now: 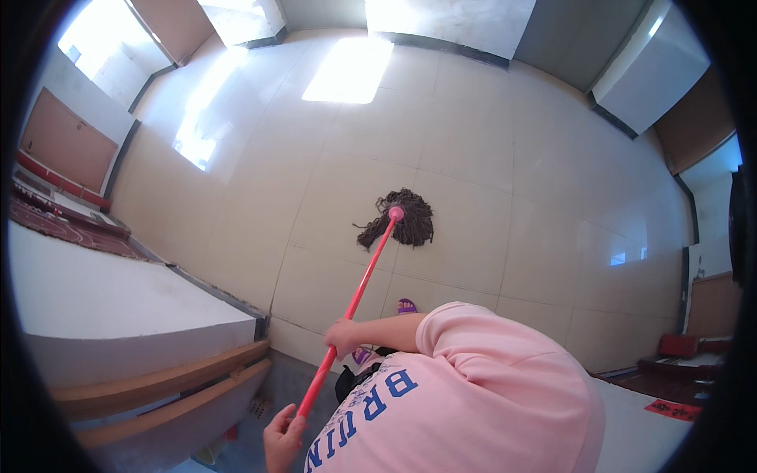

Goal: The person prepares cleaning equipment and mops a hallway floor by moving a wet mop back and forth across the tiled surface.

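A string mop with a red handle (369, 269) slants up and away from my body. Its dark grey-brown strands (414, 216) lie spread on the tiled floor, with one clump trailing to the left. A pink socket (396, 213) joins the handle to the strands. My right hand (344, 339) is wrapped around the handle at its lower middle, the arm reaching across in front of my pink shirt (485, 390). At the handle's near end, my left hand (285, 436) grips it with the thumb along the top. Purple sandals (407, 306) show on my feet.
Glossy beige tiles (461, 136) carry a bright sunlight patch (349, 71). A white wall end (136, 301) and a brown wooden door frame (159, 375) stand close on my left. Dark red furniture (65, 224) lies beyond. A white pillar (650, 77) rises at the far right.
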The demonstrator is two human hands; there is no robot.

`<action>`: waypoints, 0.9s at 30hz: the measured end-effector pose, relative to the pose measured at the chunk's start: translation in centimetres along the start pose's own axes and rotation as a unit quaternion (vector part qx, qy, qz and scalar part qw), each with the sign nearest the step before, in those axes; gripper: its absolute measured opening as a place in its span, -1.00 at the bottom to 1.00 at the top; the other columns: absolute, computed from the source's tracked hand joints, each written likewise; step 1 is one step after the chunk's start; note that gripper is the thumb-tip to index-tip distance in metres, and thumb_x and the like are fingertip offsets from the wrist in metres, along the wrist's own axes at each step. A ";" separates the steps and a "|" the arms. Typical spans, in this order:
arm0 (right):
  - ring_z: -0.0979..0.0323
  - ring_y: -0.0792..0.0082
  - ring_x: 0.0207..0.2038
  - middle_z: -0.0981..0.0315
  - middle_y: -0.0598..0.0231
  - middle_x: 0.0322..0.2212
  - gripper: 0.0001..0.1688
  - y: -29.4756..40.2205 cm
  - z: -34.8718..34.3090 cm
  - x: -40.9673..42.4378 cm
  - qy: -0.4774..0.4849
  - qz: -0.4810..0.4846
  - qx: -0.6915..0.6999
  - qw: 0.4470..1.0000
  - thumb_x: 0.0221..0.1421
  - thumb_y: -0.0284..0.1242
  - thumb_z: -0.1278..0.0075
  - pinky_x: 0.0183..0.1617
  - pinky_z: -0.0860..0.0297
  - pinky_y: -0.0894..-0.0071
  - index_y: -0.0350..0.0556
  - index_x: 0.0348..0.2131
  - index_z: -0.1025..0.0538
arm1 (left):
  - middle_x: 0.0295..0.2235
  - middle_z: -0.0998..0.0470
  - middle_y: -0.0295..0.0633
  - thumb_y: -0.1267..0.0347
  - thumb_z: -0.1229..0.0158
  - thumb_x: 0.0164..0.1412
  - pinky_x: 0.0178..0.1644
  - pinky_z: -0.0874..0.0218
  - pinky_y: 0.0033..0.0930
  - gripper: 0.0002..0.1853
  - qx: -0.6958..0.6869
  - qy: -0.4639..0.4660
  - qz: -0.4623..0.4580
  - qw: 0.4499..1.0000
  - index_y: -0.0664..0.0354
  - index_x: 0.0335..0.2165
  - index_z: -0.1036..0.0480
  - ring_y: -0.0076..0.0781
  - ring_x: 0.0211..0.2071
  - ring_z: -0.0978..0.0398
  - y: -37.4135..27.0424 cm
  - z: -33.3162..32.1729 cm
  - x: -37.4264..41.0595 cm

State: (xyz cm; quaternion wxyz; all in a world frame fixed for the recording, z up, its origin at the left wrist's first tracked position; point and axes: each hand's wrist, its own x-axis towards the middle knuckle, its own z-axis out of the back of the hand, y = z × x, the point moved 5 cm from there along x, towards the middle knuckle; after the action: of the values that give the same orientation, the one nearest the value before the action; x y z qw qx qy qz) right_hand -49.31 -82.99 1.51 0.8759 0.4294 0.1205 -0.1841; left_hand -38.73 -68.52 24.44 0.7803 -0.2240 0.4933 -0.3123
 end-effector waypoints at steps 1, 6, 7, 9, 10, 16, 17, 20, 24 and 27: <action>-0.37 0.28 -0.31 -0.41 0.30 -0.50 -0.68 -1.6 0.2 -0.6 -0.002 -0.014 -0.011 1.000 -0.39 -0.20 -0.10 -0.13 -0.18 0.25 0.06 -0.54 -0.48 | -0.55 -0.47 -0.22 0.35 -0.06 0.02 -0.49 -0.17 -0.58 -0.62 -0.016 0.016 0.028 0.999 0.33 -0.17 -0.35 -0.57 -0.59 -0.36 -1.2 -1.7 0.8; -0.28 0.29 -0.17 -0.38 0.33 -0.39 -0.75 -9.1 3.6 -5.4 -0.068 -0.105 -0.047 0.991 -0.35 -0.27 -0.08 -0.06 -0.10 0.24 0.06 -0.54 -0.46 | -0.43 -0.45 -0.25 0.39 -0.08 0.00 -0.36 -0.16 -0.65 -0.55 -0.048 0.057 0.038 0.996 0.41 -0.12 -0.30 -0.64 -0.45 -0.34 -3.2 -9.0 5.0; -0.23 0.27 -0.11 -0.34 0.29 -0.31 -0.71 -10.6 4.3 -6.2 -0.099 -0.130 -0.028 0.986 -0.33 -0.28 -0.07 -0.03 -0.08 0.20 0.05 -0.47 -0.45 | -0.43 -0.45 -0.25 0.39 -0.08 0.00 -0.37 -0.16 -0.65 -0.55 -0.041 0.065 0.023 0.997 0.41 -0.12 -0.29 -0.64 -0.45 -0.33 -4.0 -10.1 6.0; -0.11 0.22 0.02 -0.26 0.20 -0.15 -0.62 -13.4 5.3 -7.8 -0.159 -0.184 0.013 0.970 -0.28 -0.31 -0.04 0.03 -0.02 0.14 0.02 -0.33 -0.42 | -0.43 -0.45 -0.25 0.40 -0.07 0.01 -0.38 -0.16 -0.64 -0.56 -0.025 0.085 -0.004 0.996 0.41 -0.12 -0.29 -0.64 -0.46 -0.33 -5.4 -12.4 8.1; -0.04 0.19 0.05 -0.18 0.15 -0.09 -0.55 -14.7 5.7 -8.3 -0.202 -0.225 -0.009 0.953 -0.25 -0.31 -0.02 0.06 0.01 0.10 -0.01 -0.25 -0.37 | -0.44 -0.45 -0.25 0.40 -0.05 0.02 -0.36 -0.16 -0.63 -0.57 -0.002 0.089 -0.007 0.996 0.41 -0.12 -0.29 -0.65 -0.44 -0.33 -6.7 -13.4 8.8; 0.16 0.03 0.16 0.10 -0.03 0.08 -0.28 -17.7 11.3 -14.2 -0.340 -0.334 0.078 0.876 -0.16 -0.32 0.06 0.15 0.14 0.01 -0.11 0.03 -0.13 | -0.51 -0.41 -0.32 0.39 -0.01 0.04 -0.56 -0.10 -0.65 -0.55 0.014 0.136 -0.001 0.991 0.37 -0.07 -0.25 -0.72 -0.62 -0.25 -12.8 -17.7 14.2; 0.13 0.05 0.15 0.07 -0.03 0.07 -0.29 -18.0 12.3 -15.2 -0.359 -0.337 0.104 0.864 -0.16 -0.32 0.06 0.15 0.13 0.04 -0.11 0.02 -0.14 | -0.52 -0.40 -0.33 0.39 -0.01 0.04 -0.59 -0.07 -0.65 -0.54 0.015 0.146 -0.003 0.989 0.36 -0.06 -0.24 -0.73 -0.64 -0.22 -14.0 -18.1 15.1; 0.00 0.09 0.10 -0.06 -0.05 0.01 -0.30 -20.4 14.9 -16.9 -0.362 -0.304 0.172 0.864 -0.14 -0.31 0.06 0.13 0.03 0.14 -0.13 0.02 -0.14 | -0.52 -0.38 -0.33 0.38 -0.01 0.04 -0.60 -0.07 -0.65 -0.51 0.036 0.174 -0.020 0.984 0.34 -0.03 -0.20 -0.71 -0.64 -0.23 -17.7 -20.0 18.0; -0.34 0.00 -0.21 -0.36 -0.10 -0.30 -0.45 -24.1 19.5 -18.7 -0.390 -0.248 0.240 0.854 -0.15 -0.33 0.10 -0.12 -0.26 0.15 -0.19 -0.12 -0.24 | -0.49 -0.38 -0.29 0.36 -0.04 0.03 -0.48 -0.14 -0.63 -0.50 0.031 0.217 -0.080 0.972 0.34 -0.04 -0.19 -0.64 -0.51 -0.30 -19.8 -24.1 23.5; -0.39 0.04 -0.29 -0.41 -0.09 -0.39 -0.49 -26.5 24.0 -20.8 -0.340 -0.256 0.292 0.856 -0.09 -0.29 0.13 -0.19 -0.31 0.20 -0.24 -0.15 -0.27 | -0.48 -0.38 -0.28 0.38 -0.04 0.03 -0.45 -0.16 -0.63 -0.50 0.015 0.254 -0.111 0.961 0.33 -0.04 -0.16 -0.64 -0.49 -0.31 -24.1 -27.5 26.4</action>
State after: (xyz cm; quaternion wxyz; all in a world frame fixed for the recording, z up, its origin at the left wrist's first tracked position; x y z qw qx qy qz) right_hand -78.15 -112.48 4.84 0.6182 0.5303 -0.1388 -0.5633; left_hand -61.78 -105.36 12.29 0.5932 -0.1791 0.6426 -0.4507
